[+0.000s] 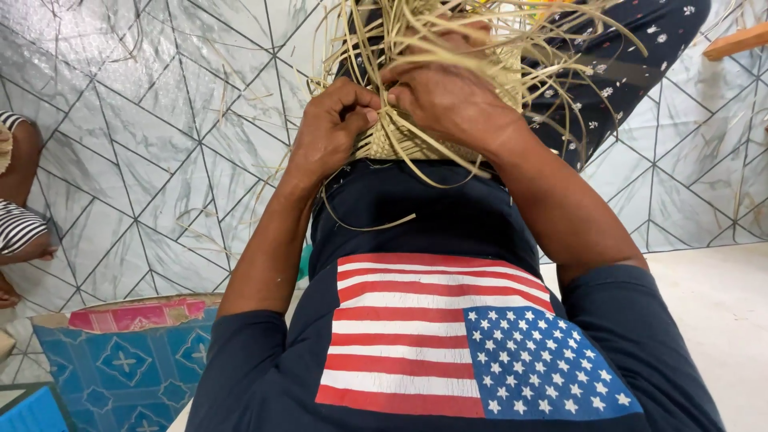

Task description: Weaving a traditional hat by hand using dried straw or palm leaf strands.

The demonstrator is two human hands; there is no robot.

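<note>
A half-woven basket of pale straw strips (492,68) rests on my lap at the top centre, with many loose strips fanning out from it. My left hand (332,124) pinches a strip at the woven edge, fingers curled tight. Just to its right, my right hand (448,100) presses on the weave and grips strips there. The two hands touch at the fingertips. Much of the woven part is hidden behind my hands. My dark navy shirt with a flag print (448,344) fills the lower centre.
The floor is grey marbled tile with dark diagonal lines (144,160). Another person's arm in a striped sleeve (20,228) is at the left edge. A blue patterned cushion with a pink top (128,352) lies at the lower left. A wooden piece (736,42) juts in at the upper right.
</note>
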